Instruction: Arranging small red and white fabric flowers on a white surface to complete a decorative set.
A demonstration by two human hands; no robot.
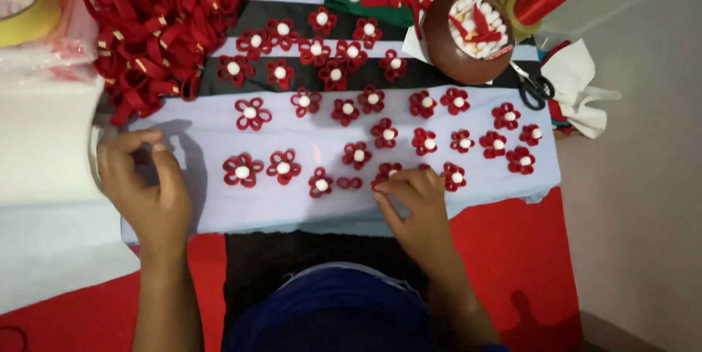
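Observation:
Several red ribbon flowers with white pompom centres point(357, 155) lie in rows on a pale lilac cloth point(219, 206). My right hand point(415, 209) rests on the cloth's near edge, fingertips pinched over a red flower point(385, 171) that it partly hides. A small red ribbon loop point(349, 183) lies just left of those fingers. My left hand point(150, 191) sits at the cloth's left end, fingers curled and thumb and forefinger close together; I cannot see anything in it.
A heap of red ribbon loops point(157, 19) fills the back left. A brown bowl point(461, 52) with white pompoms, scissors point(537, 87), a red ribbon spool point(540, 1) and a tape roll point(25, 8) stand around. White sheet point(44, 147) at left.

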